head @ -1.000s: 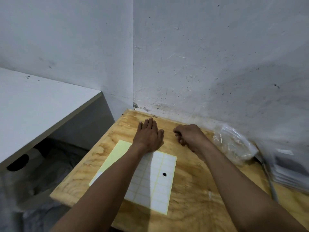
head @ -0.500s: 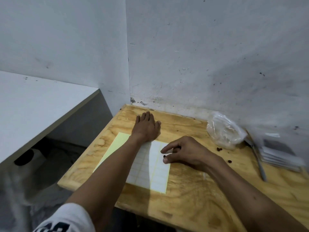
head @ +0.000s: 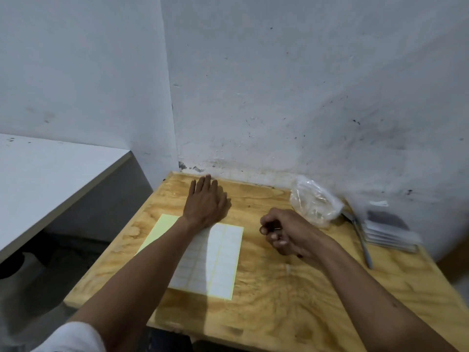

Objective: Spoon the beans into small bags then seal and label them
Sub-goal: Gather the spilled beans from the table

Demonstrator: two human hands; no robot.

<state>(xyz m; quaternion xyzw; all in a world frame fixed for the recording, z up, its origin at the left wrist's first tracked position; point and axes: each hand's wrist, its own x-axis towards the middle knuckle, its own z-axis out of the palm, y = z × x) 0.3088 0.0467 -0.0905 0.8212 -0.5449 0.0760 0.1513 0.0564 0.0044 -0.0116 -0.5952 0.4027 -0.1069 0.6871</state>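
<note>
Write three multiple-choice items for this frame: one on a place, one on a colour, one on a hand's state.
1. Where does the spoon lie?
A. Between the clear bag and the stack of small bags
B. On the label sheet
C. In the left hand

2. What colour is the sheet's backing?
A. Blue
B. Pale yellow
C. Red

3. How is the left hand?
A. Fist in the air
B. Gripping the spoon
C. Flat on the wooden table

Key: A, spoon sits right of the clear bag, beside the stack; B, yellow edge shows; C, fingers straight, palm down.
</note>
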